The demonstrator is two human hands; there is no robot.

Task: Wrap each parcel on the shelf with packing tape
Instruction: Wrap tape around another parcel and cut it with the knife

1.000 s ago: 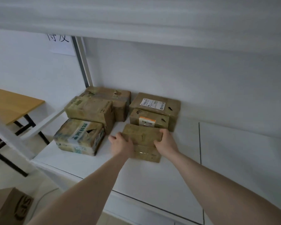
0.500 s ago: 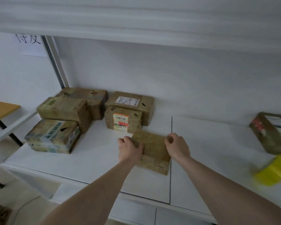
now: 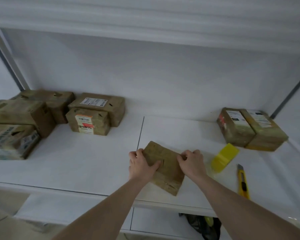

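Observation:
A flat brown parcel (image 3: pixel 164 168) lies tilted on the white shelf (image 3: pixel 87 163), near its front edge. My left hand (image 3: pixel 141 165) grips its left side, thumb on top. My right hand (image 3: pixel 191 162) grips its right side. A yellow tape dispenser (image 3: pixel 223 157) sits just right of my right hand. Several brown parcels are grouped at the back left, among them one with an orange-and-white label (image 3: pixel 87 124). Two more parcels (image 3: pixel 249 129) stand side by side at the back right.
A yellow utility knife (image 3: pixel 242 181) lies at the front right of the shelf. Another shelf board (image 3: pixel 145 18) hangs low overhead. Metal uprights (image 3: pixel 7 56) frame the bay. A dark object (image 3: pixel 203 224) lies under the shelf.
Both hands have carried the flat parcel to the right, away from the left group and toward the tape dispenser. The view has swung right, bringing the right parcels and knife into sight.

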